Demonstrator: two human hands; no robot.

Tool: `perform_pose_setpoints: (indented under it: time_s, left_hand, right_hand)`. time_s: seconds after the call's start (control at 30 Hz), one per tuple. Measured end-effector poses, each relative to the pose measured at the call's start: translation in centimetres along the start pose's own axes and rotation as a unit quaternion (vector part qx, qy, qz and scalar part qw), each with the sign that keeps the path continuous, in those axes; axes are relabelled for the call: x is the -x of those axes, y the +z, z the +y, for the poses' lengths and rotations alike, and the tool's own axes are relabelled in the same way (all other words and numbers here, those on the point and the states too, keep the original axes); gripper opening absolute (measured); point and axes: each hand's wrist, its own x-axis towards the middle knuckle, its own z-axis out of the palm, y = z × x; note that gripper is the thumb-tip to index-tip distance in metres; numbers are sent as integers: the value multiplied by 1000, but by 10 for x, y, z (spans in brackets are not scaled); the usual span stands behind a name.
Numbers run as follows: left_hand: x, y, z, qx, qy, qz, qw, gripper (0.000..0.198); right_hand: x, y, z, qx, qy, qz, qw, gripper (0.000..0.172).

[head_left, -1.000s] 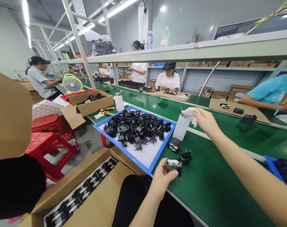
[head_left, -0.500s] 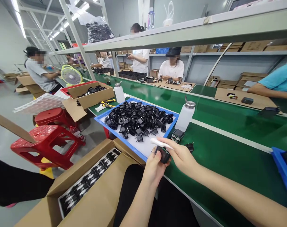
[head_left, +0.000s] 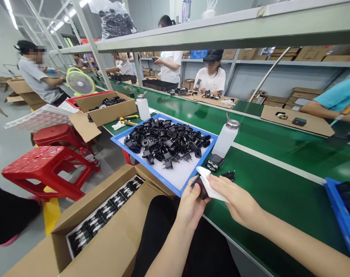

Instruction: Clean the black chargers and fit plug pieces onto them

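My left hand is closed around a dark, blocky power adapter just past the front edge of the green bench. A folded white cloth lies under the fingers of my right hand, pressed against the adapter's face and partly covering it. Another black adapter rests on the bench by a white pump bottle. Close to my right fingertips lies a loose black plug. Left of my hands, a blue-rimmed tray carries a heap of black plug heads.
An open carton with rows of packed units stands at my lower left, near red stools. Another blue tray sits at the right edge. Co-workers sit and stand across the bench beneath a long shelf.
My right hand has moved slightly right and down; the cloth now stands over the adapter's face, which showed green before. The view has shifted a little. A co-worker opposite has raised a hand.
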Motion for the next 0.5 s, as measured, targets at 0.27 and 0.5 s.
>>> perform_pose_setpoints:
  time_s: [0.27, 0.5]
  left_hand:
    - [0, -6, 5, -21, 2, -55, 998, 35]
    - [-1, -9, 8, -18, 56, 14, 998, 33]
  right_hand:
    - [-27, -18, 4, -176, 327, 123, 920, 28]
    - [-12, 8, -8, -60, 54, 32, 996, 40]
